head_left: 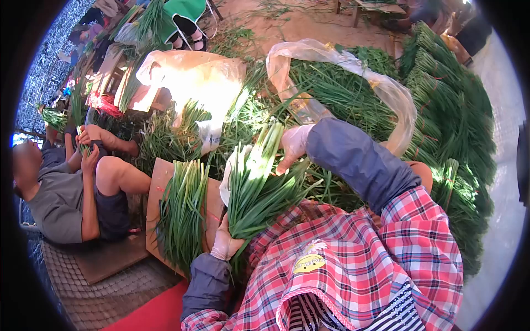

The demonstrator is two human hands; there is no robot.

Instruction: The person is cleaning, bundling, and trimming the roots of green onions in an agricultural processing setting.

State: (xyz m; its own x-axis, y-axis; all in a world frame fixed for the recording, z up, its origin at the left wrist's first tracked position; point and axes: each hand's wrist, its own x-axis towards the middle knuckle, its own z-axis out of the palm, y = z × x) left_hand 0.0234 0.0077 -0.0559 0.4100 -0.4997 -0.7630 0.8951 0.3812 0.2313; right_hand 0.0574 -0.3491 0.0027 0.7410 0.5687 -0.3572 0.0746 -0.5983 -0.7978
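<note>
A thick bunch of garlic chives (255,185) is in my left hand (226,243), which wears a thin pale glove. The hand is closed around the lower leafy part, and the pale stem ends point up and away. My right hand (294,144), gloved too, is beside the upper stems with its thumb apart; its other fingers are partly hidden by the bunch. Another pile of chives (183,212) lies on a wooden board (157,193) just left of my left hand. Something white (226,179) shows behind the held bunch.
Loose chives (337,83) and a clear plastic sheet (406,105) lie ahead. Tied bundles (452,116) are stacked high on the right. On the left a seated person (61,198) handles some stems. Sunlit plastic (204,77) and red ties (105,105) are farther off.
</note>
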